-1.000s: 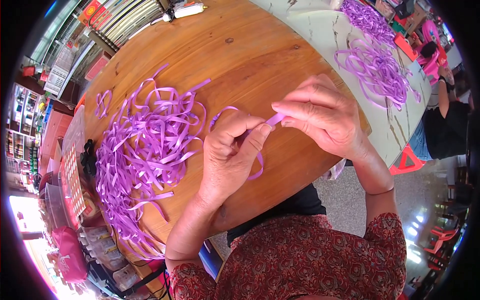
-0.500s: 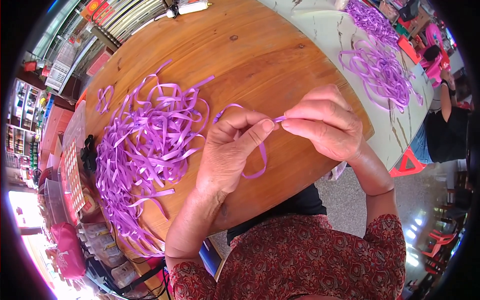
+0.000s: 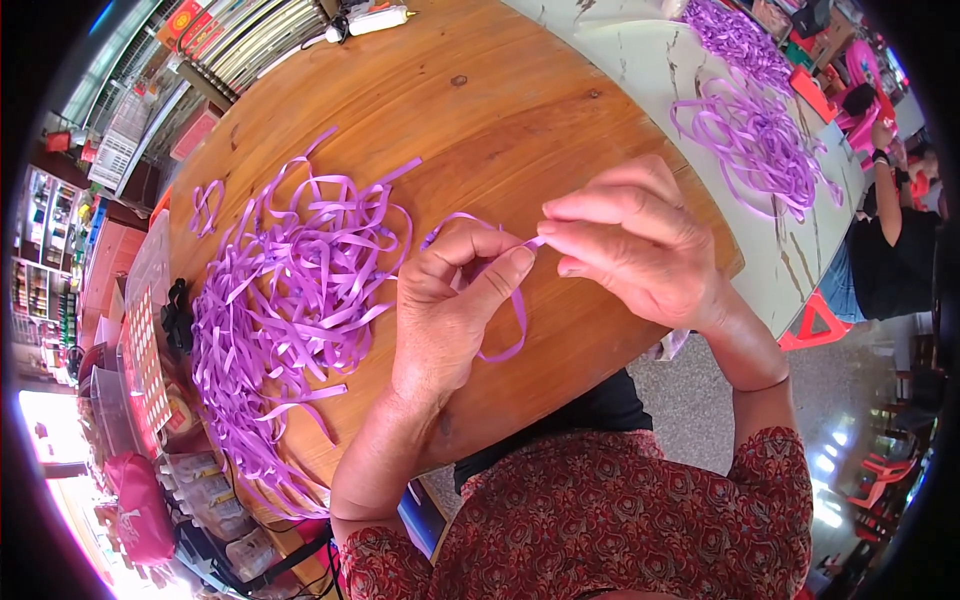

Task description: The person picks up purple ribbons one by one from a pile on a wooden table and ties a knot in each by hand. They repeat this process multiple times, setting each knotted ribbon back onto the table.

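Observation:
My left hand [image 3: 445,310] pinches a narrow purple ribbon [image 3: 523,325] between thumb and forefinger, over the wooden table. A short end of it sticks up past the thumb, and the rest hangs in a loop below and behind the hand. Just to the right, my right hand [image 3: 645,235] has its fingers apart; one fingertip is at the ribbon's end, and whether it touches is hard to see. Left of my hands lies a big tangled heap of purple ribbons [image 3: 300,270], some with small darker knots.
The round wooden table [image 3: 480,120] carries a small separate ribbon loop [image 3: 207,208] and a white tool with a cord [image 3: 380,20]. On a white marbled table [image 3: 640,60] at right lie more purple ribbons [image 3: 755,140]. Someone in black [image 3: 895,260] sits beyond. Plastic boxes [image 3: 205,490] line the left.
My right hand's fingers have spread from a pinch on the ribbon's end and shifted slightly left. The left hand keeps its pinch and has drifted slightly left.

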Demonstrator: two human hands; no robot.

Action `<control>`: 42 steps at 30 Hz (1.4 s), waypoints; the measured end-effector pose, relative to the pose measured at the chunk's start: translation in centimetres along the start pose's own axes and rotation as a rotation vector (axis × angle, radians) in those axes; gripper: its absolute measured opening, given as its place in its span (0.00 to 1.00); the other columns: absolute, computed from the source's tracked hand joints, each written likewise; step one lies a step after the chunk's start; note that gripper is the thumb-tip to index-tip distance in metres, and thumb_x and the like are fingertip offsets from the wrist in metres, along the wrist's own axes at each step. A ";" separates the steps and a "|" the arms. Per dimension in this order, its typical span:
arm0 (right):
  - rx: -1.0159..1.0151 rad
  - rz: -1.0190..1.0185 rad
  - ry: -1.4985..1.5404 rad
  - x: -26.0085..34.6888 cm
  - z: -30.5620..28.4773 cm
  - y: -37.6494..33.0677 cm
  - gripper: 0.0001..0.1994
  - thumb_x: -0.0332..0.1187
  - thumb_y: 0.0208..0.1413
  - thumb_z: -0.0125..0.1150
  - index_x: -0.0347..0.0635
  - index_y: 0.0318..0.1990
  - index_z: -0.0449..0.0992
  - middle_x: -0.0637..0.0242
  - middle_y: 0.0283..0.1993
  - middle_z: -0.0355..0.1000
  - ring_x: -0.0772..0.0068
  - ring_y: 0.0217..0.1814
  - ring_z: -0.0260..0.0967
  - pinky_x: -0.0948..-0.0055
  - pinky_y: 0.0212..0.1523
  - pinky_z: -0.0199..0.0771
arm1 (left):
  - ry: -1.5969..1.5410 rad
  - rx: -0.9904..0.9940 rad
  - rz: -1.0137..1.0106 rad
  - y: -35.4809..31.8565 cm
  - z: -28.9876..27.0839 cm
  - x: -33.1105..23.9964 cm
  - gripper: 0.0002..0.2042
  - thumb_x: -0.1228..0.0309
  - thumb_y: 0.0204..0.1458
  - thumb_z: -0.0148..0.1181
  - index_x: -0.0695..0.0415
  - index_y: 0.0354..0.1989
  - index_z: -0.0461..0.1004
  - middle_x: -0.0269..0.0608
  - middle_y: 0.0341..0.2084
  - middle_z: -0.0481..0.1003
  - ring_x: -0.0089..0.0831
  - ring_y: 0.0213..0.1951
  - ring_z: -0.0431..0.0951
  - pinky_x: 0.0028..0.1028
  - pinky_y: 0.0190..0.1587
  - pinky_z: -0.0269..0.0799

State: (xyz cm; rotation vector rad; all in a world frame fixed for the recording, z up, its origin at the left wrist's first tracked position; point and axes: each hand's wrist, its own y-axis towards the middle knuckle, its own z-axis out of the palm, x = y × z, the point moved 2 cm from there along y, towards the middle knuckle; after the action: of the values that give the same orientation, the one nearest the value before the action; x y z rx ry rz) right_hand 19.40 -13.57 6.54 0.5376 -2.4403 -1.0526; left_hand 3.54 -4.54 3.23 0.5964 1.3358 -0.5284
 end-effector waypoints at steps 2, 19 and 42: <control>0.003 -0.026 -0.036 -0.3 0.3 -0.1 0.17 0.30 0.36 0.69 0.43 0.39 0.79 0.70 0.38 0.73 0.71 0.36 0.67 0.71 0.36 0.63 | -0.012 0.017 -0.004 0.0 0.1 -0.1 0.02 0.80 0.50 0.60 0.62 0.31 0.76 0.29 0.26 0.69 0.15 0.30 0.67 0.17 0.33 0.62; 0.089 0.089 0.075 -1.1 0.5 0.0 0.12 0.23 0.39 0.67 0.43 0.36 0.79 0.72 0.26 0.67 0.72 0.29 0.64 0.72 0.31 0.62 | 0.247 0.101 0.214 0.3 -0.4 -0.7 0.04 0.81 0.49 0.60 0.61 0.33 0.77 0.32 0.24 0.70 0.19 0.29 0.69 0.19 0.33 0.64; -0.080 0.620 1.044 -1.6 4.7 -1.4 0.13 0.20 0.52 0.58 0.38 0.45 0.77 0.66 0.37 0.71 0.75 0.37 0.67 0.79 0.36 0.67 | -0.190 -0.149 0.157 0.0 0.4 1.3 0.06 0.81 0.52 0.57 0.60 0.38 0.75 0.29 0.28 0.73 0.14 0.29 0.67 0.16 0.33 0.63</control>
State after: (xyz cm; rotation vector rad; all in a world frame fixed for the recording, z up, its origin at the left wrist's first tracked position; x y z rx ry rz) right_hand 18.55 -10.91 2.15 0.1779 -1.4546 -0.4129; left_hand 4.09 -4.81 1.97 0.5099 1.1265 -0.3449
